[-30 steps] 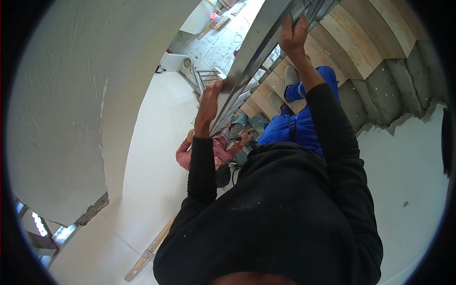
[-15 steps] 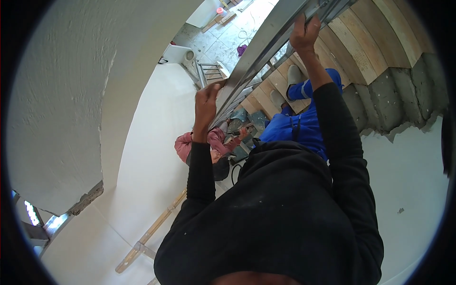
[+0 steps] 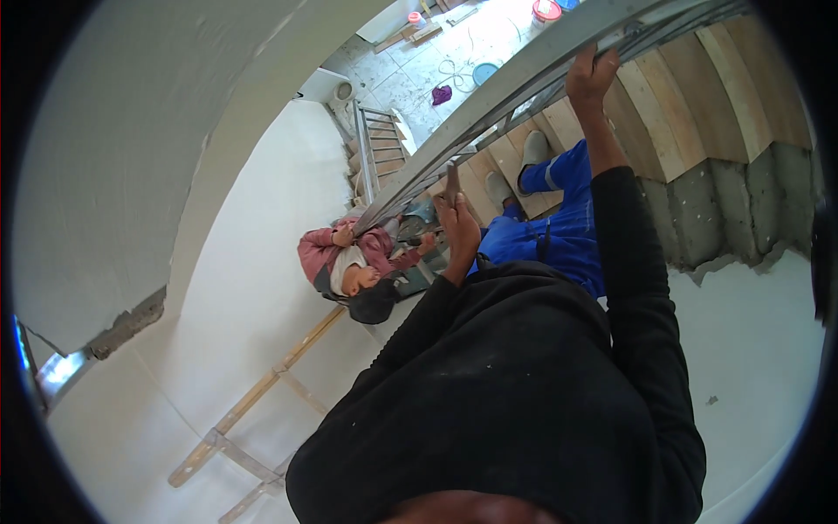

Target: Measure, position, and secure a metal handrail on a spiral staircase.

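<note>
A long steel railing [image 3: 515, 96] runs diagonally above the wooden stair treads [image 3: 663, 113]. My right hand [image 3: 592, 80] grips its upper section. My left hand [image 3: 456, 225], lower down, is closed at a short narrow upright piece beneath the rail; what exactly it holds is unclear. Below left, a person in a pink top and dark cap [image 3: 371, 258] has a hand on the railing's lower end. My legs in blue trousers [image 3: 567, 210] are on the stairs.
Curved white walls [image 3: 253, 218] surround the stairwell. A wooden ladder-like frame [image 3: 244, 406] leans lower left. Rough cement step edges [image 3: 724, 210] line the right. On the tiled floor below [image 3: 397, 65] are buckets [image 3: 546, 10], a purple cloth [image 3: 442, 94] and a metal ladder-like frame [image 3: 384, 140].
My left hand has left its higher place on the rail and moved right and down. My right hand and the rail appear further right. More of the pink-clad person and wooden frame now shows.
</note>
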Available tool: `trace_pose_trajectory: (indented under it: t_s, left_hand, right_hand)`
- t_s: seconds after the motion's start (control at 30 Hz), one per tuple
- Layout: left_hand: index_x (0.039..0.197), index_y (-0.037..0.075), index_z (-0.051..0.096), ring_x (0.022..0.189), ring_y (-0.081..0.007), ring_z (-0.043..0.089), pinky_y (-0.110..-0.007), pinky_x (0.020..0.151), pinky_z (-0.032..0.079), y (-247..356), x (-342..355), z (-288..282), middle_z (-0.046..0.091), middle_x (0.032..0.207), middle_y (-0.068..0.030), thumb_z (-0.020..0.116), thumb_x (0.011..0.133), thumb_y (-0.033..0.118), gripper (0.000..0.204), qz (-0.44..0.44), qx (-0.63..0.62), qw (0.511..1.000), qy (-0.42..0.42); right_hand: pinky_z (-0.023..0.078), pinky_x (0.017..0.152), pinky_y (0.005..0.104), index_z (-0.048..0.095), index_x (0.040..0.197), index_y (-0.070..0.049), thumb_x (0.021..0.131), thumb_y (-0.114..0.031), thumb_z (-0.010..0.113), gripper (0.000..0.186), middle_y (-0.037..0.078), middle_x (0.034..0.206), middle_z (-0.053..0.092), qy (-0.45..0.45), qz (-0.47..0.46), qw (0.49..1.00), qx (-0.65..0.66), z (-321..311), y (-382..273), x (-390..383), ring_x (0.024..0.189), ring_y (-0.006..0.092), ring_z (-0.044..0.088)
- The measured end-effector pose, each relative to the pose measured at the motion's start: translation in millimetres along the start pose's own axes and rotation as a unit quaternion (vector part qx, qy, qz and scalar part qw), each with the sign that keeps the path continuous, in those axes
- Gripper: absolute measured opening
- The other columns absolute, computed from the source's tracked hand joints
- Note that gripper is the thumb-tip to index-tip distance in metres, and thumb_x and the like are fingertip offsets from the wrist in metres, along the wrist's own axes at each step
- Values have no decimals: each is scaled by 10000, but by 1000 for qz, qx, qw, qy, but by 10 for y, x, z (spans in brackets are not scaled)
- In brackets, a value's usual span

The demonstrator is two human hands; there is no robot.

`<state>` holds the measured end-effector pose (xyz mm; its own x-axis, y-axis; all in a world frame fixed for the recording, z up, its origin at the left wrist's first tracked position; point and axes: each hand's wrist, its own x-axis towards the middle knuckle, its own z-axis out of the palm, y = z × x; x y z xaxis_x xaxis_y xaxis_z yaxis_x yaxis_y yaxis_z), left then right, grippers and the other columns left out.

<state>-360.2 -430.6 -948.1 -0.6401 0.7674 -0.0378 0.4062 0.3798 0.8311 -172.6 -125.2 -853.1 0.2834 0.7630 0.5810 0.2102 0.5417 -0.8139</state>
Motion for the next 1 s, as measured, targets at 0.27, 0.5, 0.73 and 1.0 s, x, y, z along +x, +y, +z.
trace_pose_trajectory:
  t_s: [0.27,0.5,0.73,1.0]
  left_hand:
    - [1226,8,588,823,-149,600,-312,738,477,299,170,225,606,936,-43,507,1086,227,272,-95,-221,971,-15]
    - [1362,21,549,787,-143,688,-304,651,543,728,346,589,658,1116,-77,480,1114,268,356,-162,-467,869,7]
    - [1478,75,482,834,-204,740,-313,603,560,890,83,664,671,1194,-65,441,1122,225,388,-109,-481,868,-57]
    - [1467,128,489,924,-317,743,-414,692,568,850,280,580,627,1298,-75,496,1078,252,408,-230,-671,703,-48]
  right_hand:
    - [477,691,371,603,991,89,1019,-180,517,284,138,861,661,0,57,997,-44,-69,-117,22,751,212,567]
    - [475,691,382,596,943,109,1021,-171,515,302,144,847,654,-29,61,996,-49,-130,-55,30,755,205,561]
    - [442,679,408,517,830,101,1056,-252,529,420,136,757,565,19,87,993,-82,-192,97,9,741,190,485]
    - [432,692,407,490,843,97,1069,-288,517,447,141,810,559,-5,114,991,-67,-114,-63,-10,773,192,469]
